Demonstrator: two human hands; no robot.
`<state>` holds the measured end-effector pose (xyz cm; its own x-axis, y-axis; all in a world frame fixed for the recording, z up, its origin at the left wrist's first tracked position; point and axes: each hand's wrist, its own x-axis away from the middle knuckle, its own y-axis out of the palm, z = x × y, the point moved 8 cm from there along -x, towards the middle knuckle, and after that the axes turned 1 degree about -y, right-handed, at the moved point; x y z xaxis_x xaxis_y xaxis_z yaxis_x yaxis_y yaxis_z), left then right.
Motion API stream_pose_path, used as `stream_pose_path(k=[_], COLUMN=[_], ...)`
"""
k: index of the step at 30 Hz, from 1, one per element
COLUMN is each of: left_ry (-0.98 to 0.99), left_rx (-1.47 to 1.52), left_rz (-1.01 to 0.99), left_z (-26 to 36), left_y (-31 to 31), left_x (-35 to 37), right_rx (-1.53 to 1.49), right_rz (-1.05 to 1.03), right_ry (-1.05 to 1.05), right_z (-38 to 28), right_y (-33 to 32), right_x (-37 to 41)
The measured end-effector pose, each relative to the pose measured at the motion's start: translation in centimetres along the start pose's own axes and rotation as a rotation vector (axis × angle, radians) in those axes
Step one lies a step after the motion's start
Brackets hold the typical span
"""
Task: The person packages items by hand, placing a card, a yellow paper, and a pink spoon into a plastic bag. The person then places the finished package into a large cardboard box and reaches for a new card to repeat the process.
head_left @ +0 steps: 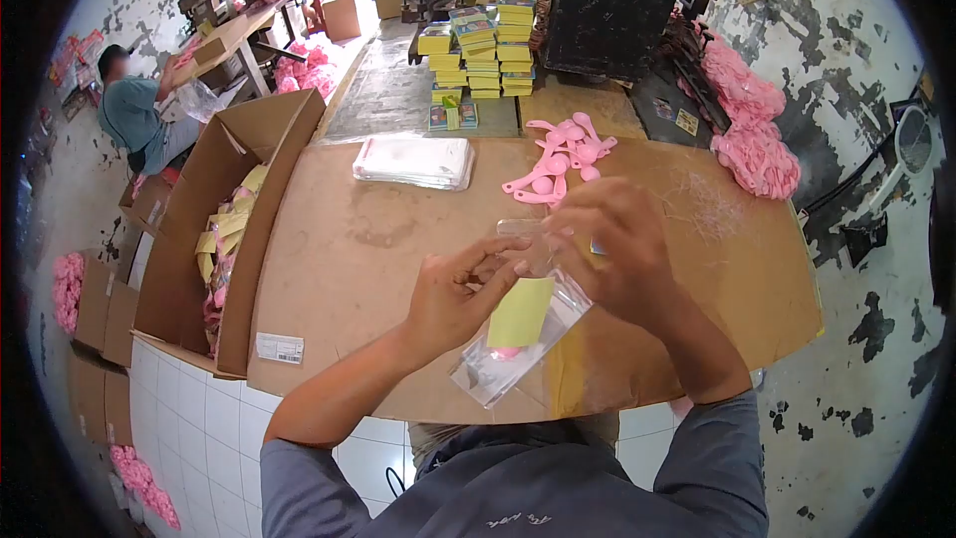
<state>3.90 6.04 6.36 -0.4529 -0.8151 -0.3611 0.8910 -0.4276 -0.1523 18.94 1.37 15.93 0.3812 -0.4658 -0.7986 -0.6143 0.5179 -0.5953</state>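
Observation:
A clear plastic bag hangs tilted between my hands above the cardboard-covered table. Inside it are a yellow card and a pink item, mostly hidden behind the card. My left hand is closed, pinching the bag near its upper end between thumb and fingers. At the bag's flap, my right hand is closed with bent fingers on the thin film; its fingertips are slightly blurred. Just beyond lies a pile of pink measuring spoons. A stack of flat clear bags sits farther left.
A large open carton at the left holds filled packets. Stacks of yellow-edged cards stand at the back beside a dark machine block. Pink bundles lie at right. A seated person is at far left.

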Motion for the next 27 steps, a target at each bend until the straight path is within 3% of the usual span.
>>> stream_pose_path(k=[8,11,14,16,18,20,22,25,27], left_ry=[0.111,0.185,0.050,-0.053,-0.102,-0.097,-0.141,-0.172,-0.163], left_rx=[-0.405,-0.575,-0.381,-0.201,-0.007,0.196,0.214,0.213,0.189], left_rz=[-0.030,-0.075,-0.140,-0.100,-0.063,-0.035,-0.040,-0.047,-0.049], left_z=[0.5,0.9,0.9,-0.4,-1.0,-1.0,-1.0,-0.4,-0.3], left_y=[0.7,1.4,1.3,0.6,0.3,0.2,0.3,0.3,0.3], left_x=[0.8,0.9,0.4,0.1,-0.1,-0.5,-0.7,-0.6,-0.8], right_rx=[0.354,0.297,0.284,-0.167,-0.727,-0.929,-1.420,-0.689,-0.353], right_rz=[-0.188,-0.203,-0.131,-0.043,-0.271,-0.545,-0.323,-0.060,-0.071], right_ry=[-0.222,-0.129,0.102,0.387,0.722,0.694,0.603,1.051,0.956], right_z=[-3.2,-2.3,2.1,6.0,9.0,11.4,16.6,26.2,28.4], right_y=[3.0,3.4,1.7,-0.6,-1.6,-5.2,-8.9,-11.7,-13.0], right_x=[1.0,1.0,0.5,0.8,3.0,5.7,8.3,13.9,16.1])
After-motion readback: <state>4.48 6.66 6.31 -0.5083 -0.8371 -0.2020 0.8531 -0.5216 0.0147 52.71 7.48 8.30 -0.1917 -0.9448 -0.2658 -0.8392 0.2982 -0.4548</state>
